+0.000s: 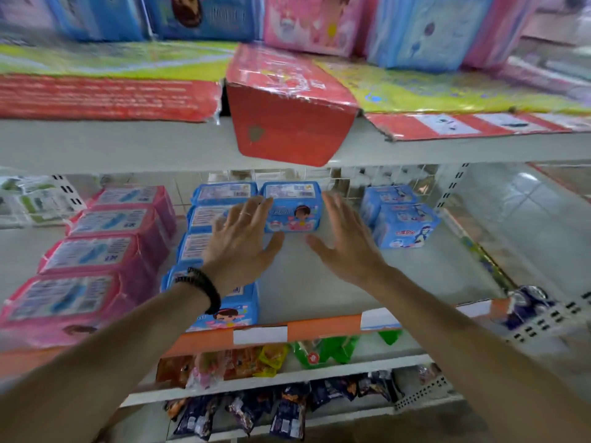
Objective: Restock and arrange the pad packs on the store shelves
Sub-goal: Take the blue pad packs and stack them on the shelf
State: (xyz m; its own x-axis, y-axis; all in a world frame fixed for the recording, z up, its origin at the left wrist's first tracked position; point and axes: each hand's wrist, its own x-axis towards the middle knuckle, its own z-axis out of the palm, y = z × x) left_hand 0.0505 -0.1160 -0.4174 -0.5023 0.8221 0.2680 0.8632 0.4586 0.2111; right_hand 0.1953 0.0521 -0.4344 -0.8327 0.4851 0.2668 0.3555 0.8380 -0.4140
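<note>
A blue pad pack (292, 207) with a cartoon girl stands at the back of the white shelf (319, 282). My left hand (241, 238) is spread flat just left of it, fingers over the blue row; whether it touches a pack I cannot tell. My right hand (347, 239) hovers with straight fingers just right of the pack, holding nothing. A row of blue packs (208, 219) runs from back to front under my left arm. Pink pad packs (105, 231) fill the row further left. Two lighter blue packs (401, 219) sit at the right rear.
A red cardboard flap (287, 123) hangs over the upper shelf edge, right above my hands. Large blue and pink packs (319, 24) stand on the top shelf. Snack bags (256, 362) fill the lower shelves. An orange price strip (323, 327) lines the shelf front.
</note>
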